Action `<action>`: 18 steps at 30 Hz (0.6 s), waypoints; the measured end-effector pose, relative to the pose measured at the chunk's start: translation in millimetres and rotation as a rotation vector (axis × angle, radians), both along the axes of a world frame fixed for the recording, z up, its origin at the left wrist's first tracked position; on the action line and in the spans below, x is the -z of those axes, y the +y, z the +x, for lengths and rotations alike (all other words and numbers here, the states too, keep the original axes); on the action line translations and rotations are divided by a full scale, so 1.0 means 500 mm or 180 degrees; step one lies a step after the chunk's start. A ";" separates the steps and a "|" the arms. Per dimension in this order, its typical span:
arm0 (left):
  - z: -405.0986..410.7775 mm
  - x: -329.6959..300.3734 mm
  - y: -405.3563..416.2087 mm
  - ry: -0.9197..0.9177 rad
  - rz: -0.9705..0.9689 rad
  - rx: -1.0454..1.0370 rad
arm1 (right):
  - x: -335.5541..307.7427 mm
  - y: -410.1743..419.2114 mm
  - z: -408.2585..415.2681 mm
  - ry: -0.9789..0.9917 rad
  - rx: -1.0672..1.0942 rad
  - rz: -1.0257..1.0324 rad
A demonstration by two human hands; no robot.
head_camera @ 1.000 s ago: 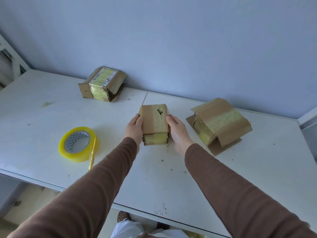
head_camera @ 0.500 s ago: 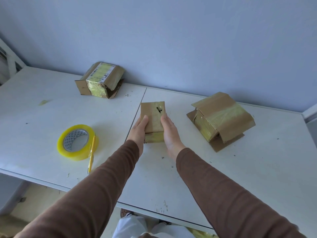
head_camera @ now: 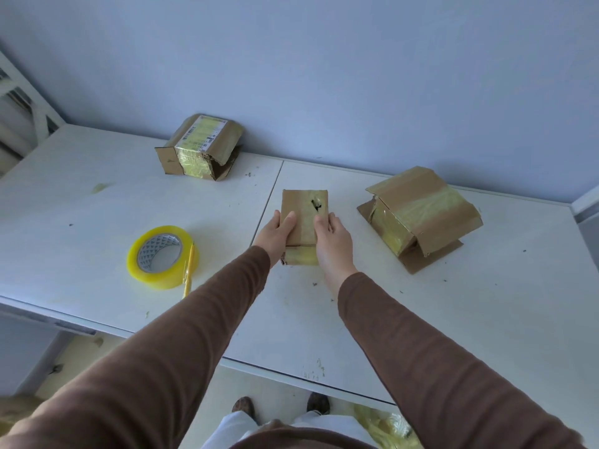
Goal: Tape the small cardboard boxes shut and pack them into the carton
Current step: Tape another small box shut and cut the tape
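A small brown cardboard box (head_camera: 304,205) with a dark hole in its top stands on the white table (head_camera: 421,319) at the middle. My left hand (head_camera: 275,234) holds its left side with the thumb on top, and my right hand (head_camera: 334,244) holds its right side the same way. A yellow tape roll (head_camera: 160,257) lies flat to the left, with a yellow pen-like tool (head_camera: 189,270) against its right edge. Two other taped boxes sit on the table: a labelled box (head_camera: 202,147) at the back left and a larger box (head_camera: 418,218) with loose flaps at the right.
The wall (head_camera: 324,76) runs right behind the table. The table's front edge (head_camera: 291,374) is near my body, with the floor and my shoes (head_camera: 317,403) below it. A crumpled yellow wrapper (head_camera: 385,426) lies on the floor. No carton is in view.
Both hands slid from the sides of the small box up onto its top, thumbs now over the flaps. The box tipped slightly away from me.
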State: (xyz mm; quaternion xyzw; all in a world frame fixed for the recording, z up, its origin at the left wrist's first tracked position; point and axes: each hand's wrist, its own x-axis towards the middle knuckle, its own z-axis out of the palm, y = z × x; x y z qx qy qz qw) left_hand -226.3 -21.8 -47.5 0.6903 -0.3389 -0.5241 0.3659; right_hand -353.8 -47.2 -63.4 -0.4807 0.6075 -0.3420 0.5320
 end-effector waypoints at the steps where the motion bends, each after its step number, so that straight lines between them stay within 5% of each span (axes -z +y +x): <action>1: 0.003 -0.019 0.004 -0.0216 0.0006 0.0104 | -0.005 -0.003 -0.002 0.0500 -0.0074 -0.0206; 4: 0.034 -0.043 0.015 -0.0841 -0.0067 0.0311 | -0.041 0.010 -0.011 0.1788 -0.0157 -0.1347; 6: 0.079 -0.049 0.036 -0.1180 -0.0226 0.0403 | -0.072 0.035 0.012 0.1724 -0.0187 -0.2372; 8: 0.138 -0.052 0.068 -0.1640 -0.0374 0.0500 | -0.080 0.074 0.069 0.1168 -0.0449 -0.2736; 10: 0.203 -0.050 0.105 -0.2216 -0.0396 0.0592 | -0.075 0.117 0.138 0.0632 -0.0828 -0.2214; 13: 0.295 -0.044 0.158 -0.2792 0.0066 0.0699 | -0.028 0.164 0.231 0.0300 -0.1285 -0.0499; 18: 0.367 -0.008 0.201 -0.2615 0.0499 0.1174 | 0.029 0.211 0.330 0.0138 -0.1245 0.0579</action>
